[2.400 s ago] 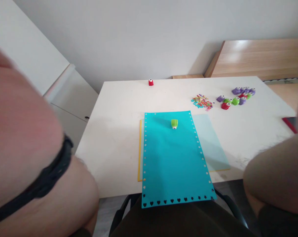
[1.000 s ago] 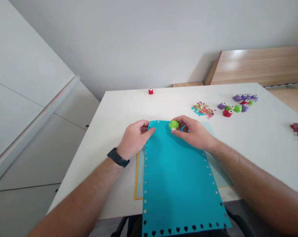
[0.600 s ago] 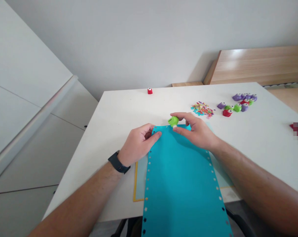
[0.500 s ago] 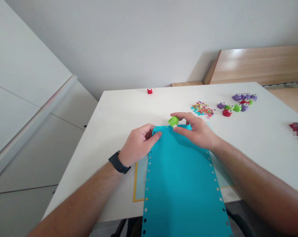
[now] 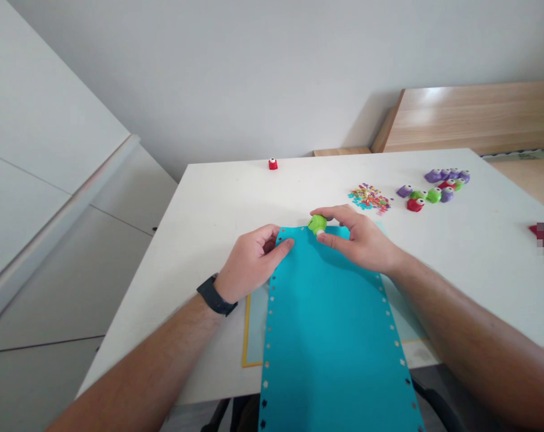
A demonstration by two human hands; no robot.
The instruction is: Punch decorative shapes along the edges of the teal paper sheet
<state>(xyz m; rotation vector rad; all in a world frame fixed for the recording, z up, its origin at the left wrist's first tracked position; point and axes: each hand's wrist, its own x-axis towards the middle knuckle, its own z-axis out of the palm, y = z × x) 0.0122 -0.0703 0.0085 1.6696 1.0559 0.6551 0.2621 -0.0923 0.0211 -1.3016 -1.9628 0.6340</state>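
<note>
A turquoise paper sheet (image 5: 335,324) with small shapes punched along its edges lies on the white table (image 5: 218,204) and hangs over the near edge. My left hand (image 5: 251,261), with a black watch on the wrist, pinches the sheet's far left corner. My right hand (image 5: 359,240) grips a small green paper punch (image 5: 317,224) set on the sheet's far edge.
A heap of coloured paper cut-outs (image 5: 368,197) and a cluster of purple, green and red punches (image 5: 436,186) lie at the far right. One red punch (image 5: 272,164) sits alone at the far edge. Under the turquoise sheet lie a yellow sheet (image 5: 245,330) and a pale blue sheet (image 5: 409,324).
Both hands came down to the sheet. My right hand took the green punch and moved it from the sheet's surface to its far edge; my left hand pinched the corner and pulled the sheet nearer.
</note>
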